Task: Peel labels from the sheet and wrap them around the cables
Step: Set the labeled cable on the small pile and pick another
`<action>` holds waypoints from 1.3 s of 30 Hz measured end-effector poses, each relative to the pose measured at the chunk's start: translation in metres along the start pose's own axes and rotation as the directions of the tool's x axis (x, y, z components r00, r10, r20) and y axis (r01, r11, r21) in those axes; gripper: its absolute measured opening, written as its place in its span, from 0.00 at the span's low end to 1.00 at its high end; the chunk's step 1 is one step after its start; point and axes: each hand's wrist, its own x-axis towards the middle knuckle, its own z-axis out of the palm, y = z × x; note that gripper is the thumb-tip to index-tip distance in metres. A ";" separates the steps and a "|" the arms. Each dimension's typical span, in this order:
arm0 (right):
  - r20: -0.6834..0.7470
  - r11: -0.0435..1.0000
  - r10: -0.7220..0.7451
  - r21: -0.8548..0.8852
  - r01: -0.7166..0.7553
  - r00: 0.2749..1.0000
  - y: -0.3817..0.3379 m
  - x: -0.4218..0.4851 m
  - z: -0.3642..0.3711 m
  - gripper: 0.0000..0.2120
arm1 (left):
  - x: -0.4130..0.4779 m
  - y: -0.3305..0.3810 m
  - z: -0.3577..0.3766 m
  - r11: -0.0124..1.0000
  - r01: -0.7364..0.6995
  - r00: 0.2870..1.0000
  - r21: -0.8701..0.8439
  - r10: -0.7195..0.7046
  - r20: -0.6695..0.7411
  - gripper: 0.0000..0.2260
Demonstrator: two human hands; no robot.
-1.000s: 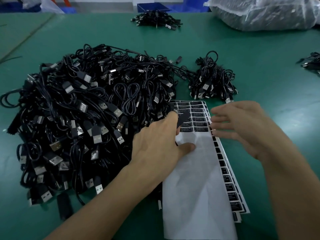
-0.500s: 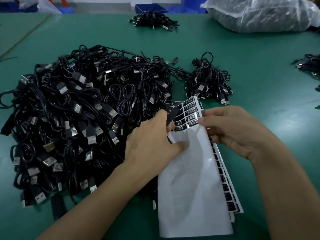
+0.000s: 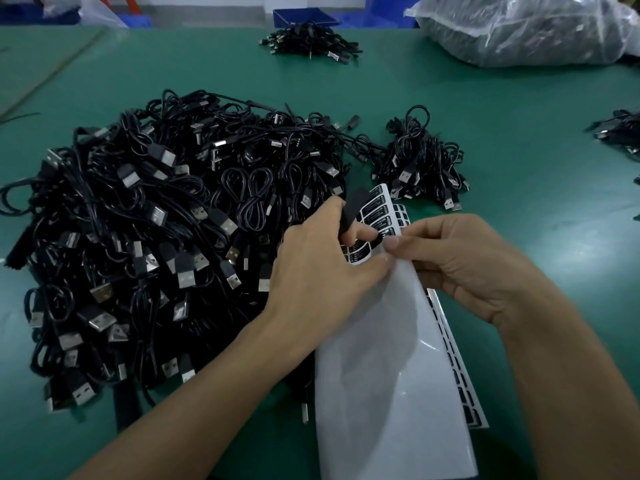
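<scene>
Centrally, the left hand (image 3: pixel 322 271) pinches a black rectangular label (image 3: pixel 350 211) coming off the glossy white backing sheet (image 3: pixel 381 358). The right hand (image 3: pixel 464 268) pinches the sheet's top, likely bending it so label edges lift. Tangled black USB cables (image 3: pixel 156 237) lie heaped at left on the green surface (image 3: pixel 502 133).

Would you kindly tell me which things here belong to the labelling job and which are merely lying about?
Job in hand: label sheet, pinched by the right hand; peeled black label, in the grip of the left hand; large pile of USB cables.
Lying about: clear plastic bag; blue bin.
</scene>
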 end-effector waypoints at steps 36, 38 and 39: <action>-0.188 0.766 -0.032 -0.635 -0.097 0.982 0.011 0.006 -0.013 0.14 | 0.017 -0.005 -0.007 0.994 0.051 0.976 -0.093 -0.070 -0.208 0.18; -0.258 0.668 -0.127 -0.736 -0.110 0.958 0.012 0.004 -0.012 0.14 | 0.015 -0.010 -0.013 0.968 0.137 0.973 -0.211 -0.171 -0.152 0.19; -0.272 0.648 -0.208 -0.757 -0.076 0.940 0.011 0.003 -0.010 0.11 | 0.013 -0.012 -0.015 0.954 0.170 0.970 -0.249 -0.206 -0.126 0.19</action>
